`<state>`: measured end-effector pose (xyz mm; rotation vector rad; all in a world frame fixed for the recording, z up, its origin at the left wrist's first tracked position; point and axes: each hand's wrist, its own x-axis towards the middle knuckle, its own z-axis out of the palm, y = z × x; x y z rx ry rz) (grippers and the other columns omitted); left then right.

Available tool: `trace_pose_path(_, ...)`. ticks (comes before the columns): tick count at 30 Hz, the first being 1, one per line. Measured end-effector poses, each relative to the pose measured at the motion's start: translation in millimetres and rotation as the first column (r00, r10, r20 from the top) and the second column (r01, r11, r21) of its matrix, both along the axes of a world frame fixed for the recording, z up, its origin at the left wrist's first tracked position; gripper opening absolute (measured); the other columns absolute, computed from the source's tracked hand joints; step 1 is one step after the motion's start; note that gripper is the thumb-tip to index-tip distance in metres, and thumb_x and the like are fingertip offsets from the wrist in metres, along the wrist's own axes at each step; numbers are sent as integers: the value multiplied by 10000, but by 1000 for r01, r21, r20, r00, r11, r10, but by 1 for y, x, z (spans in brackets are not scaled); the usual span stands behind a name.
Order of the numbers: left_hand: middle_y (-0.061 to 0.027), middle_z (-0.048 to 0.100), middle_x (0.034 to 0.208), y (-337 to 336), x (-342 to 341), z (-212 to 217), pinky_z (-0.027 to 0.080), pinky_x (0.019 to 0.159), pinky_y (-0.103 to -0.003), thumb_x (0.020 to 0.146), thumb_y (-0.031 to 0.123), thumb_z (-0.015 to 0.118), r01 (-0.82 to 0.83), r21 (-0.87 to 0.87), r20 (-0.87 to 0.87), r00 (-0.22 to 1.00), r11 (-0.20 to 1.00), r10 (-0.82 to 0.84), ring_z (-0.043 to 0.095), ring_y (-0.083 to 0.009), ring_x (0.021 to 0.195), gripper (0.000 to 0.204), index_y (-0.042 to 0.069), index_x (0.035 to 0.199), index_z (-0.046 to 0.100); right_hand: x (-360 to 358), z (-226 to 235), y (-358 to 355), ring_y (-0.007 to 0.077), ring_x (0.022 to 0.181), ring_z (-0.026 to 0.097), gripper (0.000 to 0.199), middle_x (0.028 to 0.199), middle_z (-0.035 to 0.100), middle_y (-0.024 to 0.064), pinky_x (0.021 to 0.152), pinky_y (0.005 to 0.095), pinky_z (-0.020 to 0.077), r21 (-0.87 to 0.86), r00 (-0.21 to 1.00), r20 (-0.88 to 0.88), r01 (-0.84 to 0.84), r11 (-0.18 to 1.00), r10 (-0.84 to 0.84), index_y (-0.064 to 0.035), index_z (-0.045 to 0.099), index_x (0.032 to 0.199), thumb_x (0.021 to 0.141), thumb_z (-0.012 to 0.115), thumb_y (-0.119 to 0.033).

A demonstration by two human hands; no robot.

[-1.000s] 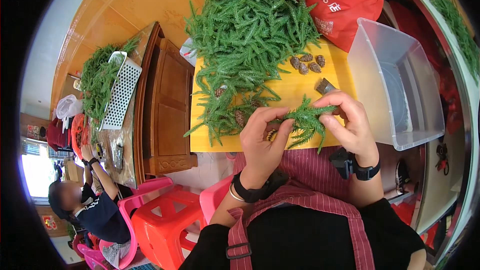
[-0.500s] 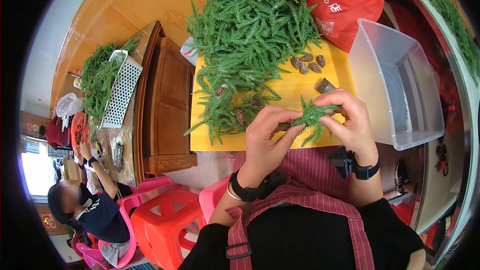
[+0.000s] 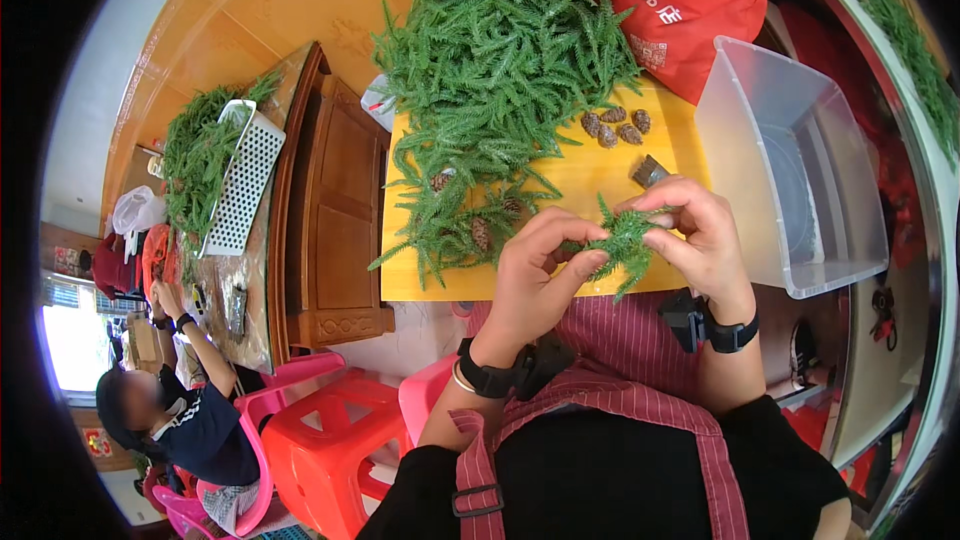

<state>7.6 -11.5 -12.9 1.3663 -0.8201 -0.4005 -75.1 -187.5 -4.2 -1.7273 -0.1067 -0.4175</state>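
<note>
Holding a small green sprig (image 3: 622,243) between both your hands, just over the near edge of the yellow table (image 3: 580,180).

Your left hand (image 3: 535,275) pinches one end of the sprig with fingertips closed on it, and your right hand (image 3: 697,235) grips the other end. Beyond the sprig on the yellow table lies a big heap of green branches (image 3: 500,70), with a few brown cones (image 3: 615,127) beside it. A clear plastic bin (image 3: 790,170) stands just right of the table.
</note>
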Motion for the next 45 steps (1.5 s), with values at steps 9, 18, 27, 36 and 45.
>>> trace_pose_path(9, -31, 502, 904, 4, 5, -8, 424, 638, -200, 800, 46, 596, 133, -2, -104, 986, 991, -132, 504, -80, 780, 157, 15, 954, 583, 1, 0, 4, 213, 924, 594, 267, 967, 569, 139, 788, 300, 492, 123, 999, -36, -15, 992, 19, 17, 484, 975, 730, 501, 123)
trace_pose_path(18, 3, 466, 887, -5, -6, -9, 411, 625, -180, 733, -2, 657, -3, -50, -200, 980, 999, -7, 473, -56, 798, 275, 42, 992, 574, 3, -4, 3, 141, 838, 572, 247, 950, 550, 94, 718, 245, 473, 106, 996, -37, 82, 991, -79, 12, 490, 991, 756, 538, 69)
trace_pose_path(27, 5, 498, 910, -6, -6, -9, 404, 615, -169, 724, -13, 665, -88, -4, -176, 981, 996, 86, 482, -53, 819, 310, 42, 1009, 557, 3, 4, 7, 75, 754, 530, 260, 930, 515, 49, 624, 191, 427, 56, 992, -60, 110, 992, -107, 5, 497, 979, 729, 546, 57)
trace_pose_path(36, -14, 532, 920, -8, -9, -9, 414, 625, -184, 740, -15, 654, -239, -97, -163, 961, 966, 222, 514, -68, 825, 266, 34, 973, 535, 5, 1, 11, 98, 796, 558, 272, 925, 514, 51, 656, 210, 462, 9, 989, -80, 122, 992, -121, 0, 490, 979, 729, 561, 81)
trace_pose_path(45, -30, 501, 919, -6, -7, -10, 445, 637, -170, 744, -69, 619, -256, -68, -111, 962, 964, 248, 521, -59, 780, 266, 6, 975, 509, 6, 2, 12, 121, 803, 570, 284, 936, 519, 61, 680, 232, 474, 20, 994, -65, 94, 995, -93, 0, 488, 980, 723, 580, 79)
